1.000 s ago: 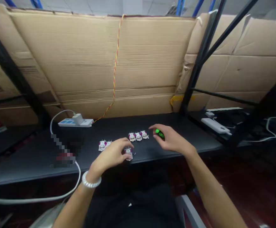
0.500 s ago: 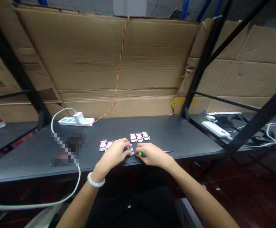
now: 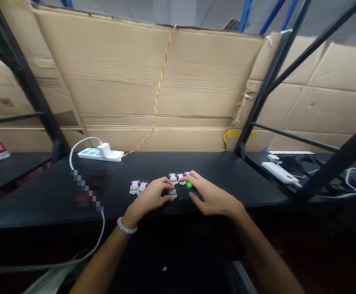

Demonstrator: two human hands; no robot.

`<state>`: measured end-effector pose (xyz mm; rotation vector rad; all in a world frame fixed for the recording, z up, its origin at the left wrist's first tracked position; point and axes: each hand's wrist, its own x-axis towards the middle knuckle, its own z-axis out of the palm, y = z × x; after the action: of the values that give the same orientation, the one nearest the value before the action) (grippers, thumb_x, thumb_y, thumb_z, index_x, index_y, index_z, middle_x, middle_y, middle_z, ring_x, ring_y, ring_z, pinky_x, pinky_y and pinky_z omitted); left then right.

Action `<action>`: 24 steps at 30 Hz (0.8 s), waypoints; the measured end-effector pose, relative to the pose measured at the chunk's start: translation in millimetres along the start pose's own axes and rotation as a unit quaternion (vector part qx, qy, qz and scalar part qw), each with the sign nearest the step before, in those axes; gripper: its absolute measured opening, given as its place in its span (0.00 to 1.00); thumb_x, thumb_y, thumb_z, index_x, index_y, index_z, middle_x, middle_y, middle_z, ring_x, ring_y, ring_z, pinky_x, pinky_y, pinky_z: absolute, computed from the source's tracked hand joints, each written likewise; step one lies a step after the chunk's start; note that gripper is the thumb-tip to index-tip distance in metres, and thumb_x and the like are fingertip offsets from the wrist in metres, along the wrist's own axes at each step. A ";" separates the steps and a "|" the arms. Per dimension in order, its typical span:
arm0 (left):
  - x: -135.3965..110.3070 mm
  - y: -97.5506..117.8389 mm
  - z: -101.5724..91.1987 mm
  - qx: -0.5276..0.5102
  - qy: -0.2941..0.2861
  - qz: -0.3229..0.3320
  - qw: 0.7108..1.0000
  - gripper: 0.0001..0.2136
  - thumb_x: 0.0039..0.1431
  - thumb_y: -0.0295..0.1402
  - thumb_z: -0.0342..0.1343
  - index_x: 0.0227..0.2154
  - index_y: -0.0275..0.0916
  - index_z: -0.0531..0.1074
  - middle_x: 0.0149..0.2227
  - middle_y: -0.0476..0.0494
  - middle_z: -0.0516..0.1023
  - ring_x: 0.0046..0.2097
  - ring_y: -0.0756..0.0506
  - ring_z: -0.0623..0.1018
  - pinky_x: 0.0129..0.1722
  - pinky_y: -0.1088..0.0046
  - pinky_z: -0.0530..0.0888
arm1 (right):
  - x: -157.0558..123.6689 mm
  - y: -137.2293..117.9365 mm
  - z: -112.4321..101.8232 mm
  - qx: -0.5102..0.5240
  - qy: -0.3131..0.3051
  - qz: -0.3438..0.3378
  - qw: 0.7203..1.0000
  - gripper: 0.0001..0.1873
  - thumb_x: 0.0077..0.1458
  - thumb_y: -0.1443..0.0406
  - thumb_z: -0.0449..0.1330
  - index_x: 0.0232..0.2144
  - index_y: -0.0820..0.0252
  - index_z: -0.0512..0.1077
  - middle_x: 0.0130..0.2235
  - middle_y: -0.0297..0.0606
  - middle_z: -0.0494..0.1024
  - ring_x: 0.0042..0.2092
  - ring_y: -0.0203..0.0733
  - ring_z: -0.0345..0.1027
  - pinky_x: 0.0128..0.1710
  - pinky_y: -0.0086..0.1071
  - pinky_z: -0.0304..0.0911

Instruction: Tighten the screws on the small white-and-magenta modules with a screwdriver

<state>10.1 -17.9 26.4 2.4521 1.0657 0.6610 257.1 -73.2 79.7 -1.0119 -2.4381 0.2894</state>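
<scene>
Small white-and-magenta parts lie on a black table [image 3: 242, 183]. My left hand [image 3: 151, 196] pinches one of these parts [image 3: 173, 193] against the tabletop near the front edge. My right hand [image 3: 210, 196] is closed round a green-tipped tool [image 3: 189, 185], its tip close to that part. Two more parts [image 3: 138, 186] sit to the left of my left hand. A short row of parts [image 3: 178, 177] lies just beyond both hands, partly hidden by my right fingers.
A white power strip [image 3: 100, 154] with a plugged-in charger and a white cable stands at the back left. Cardboard sheets [image 3: 153, 85] wall off the back. Black frame bars [image 3: 266, 77] rise on the right, with a white device [image 3: 280, 172] and cables on the neighbouring table.
My right hand came in from the right with the green-tipped tool and now rests beside my left hand. The left hand stayed on its part. The view tilted slightly.
</scene>
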 end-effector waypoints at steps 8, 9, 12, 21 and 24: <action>2.1 -15.2 -3.4 -0.001 -0.028 0.032 0.999 0.15 0.59 0.27 0.69 0.49 0.43 0.84 0.57 0.41 0.81 0.59 0.38 0.79 0.65 0.61 0.72 | 20.8 2.1 -19.2 0.144 0.292 -0.029 0.945 0.28 0.61 0.59 0.71 0.62 0.53 0.73 0.49 0.42 0.83 0.46 0.45 0.82 0.48 0.40 0.81; 2.6 -16.9 -2.9 0.001 -0.028 0.033 0.999 0.15 0.59 0.27 0.69 0.49 0.43 0.83 0.58 0.41 0.81 0.60 0.38 0.79 0.65 0.60 0.72 | 26.4 7.2 -11.6 0.170 0.328 -0.024 0.929 0.27 0.61 0.58 0.71 0.60 0.52 0.75 0.49 0.41 0.84 0.45 0.45 0.83 0.47 0.40 0.82; 3.1 -20.1 -1.4 0.002 -0.028 0.036 0.999 0.15 0.60 0.28 0.69 0.50 0.44 0.83 0.59 0.42 0.82 0.61 0.38 0.78 0.66 0.58 0.71 | 42.0 20.4 13.3 0.217 0.393 -0.009 0.894 0.24 0.60 0.58 0.71 0.58 0.52 0.77 0.50 0.42 0.85 0.45 0.45 0.84 0.47 0.41 0.83; 6.0 -24.0 -0.3 -0.007 -0.021 0.046 0.999 0.14 0.59 0.27 0.70 0.48 0.43 0.84 0.57 0.43 0.84 0.58 0.39 0.81 0.65 0.59 0.72 | 58.0 24.7 42.4 0.258 0.414 0.017 0.873 0.23 0.60 0.58 0.71 0.56 0.53 0.78 0.48 0.41 0.85 0.44 0.46 0.85 0.47 0.40 0.83; 6.3 -26.3 0.7 -0.010 -0.021 0.050 0.998 0.13 0.59 0.28 0.70 0.47 0.43 0.84 0.56 0.43 0.84 0.58 0.39 0.81 0.65 0.60 0.72 | 57.7 23.2 44.1 0.252 0.411 0.022 0.876 0.23 0.60 0.58 0.71 0.56 0.53 0.78 0.48 0.41 0.85 0.44 0.45 0.85 0.47 0.39 0.83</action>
<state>-0.7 3.5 14.0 2.5035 0.9217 0.6455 213.6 -16.4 53.5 -0.7356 -1.4595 0.3846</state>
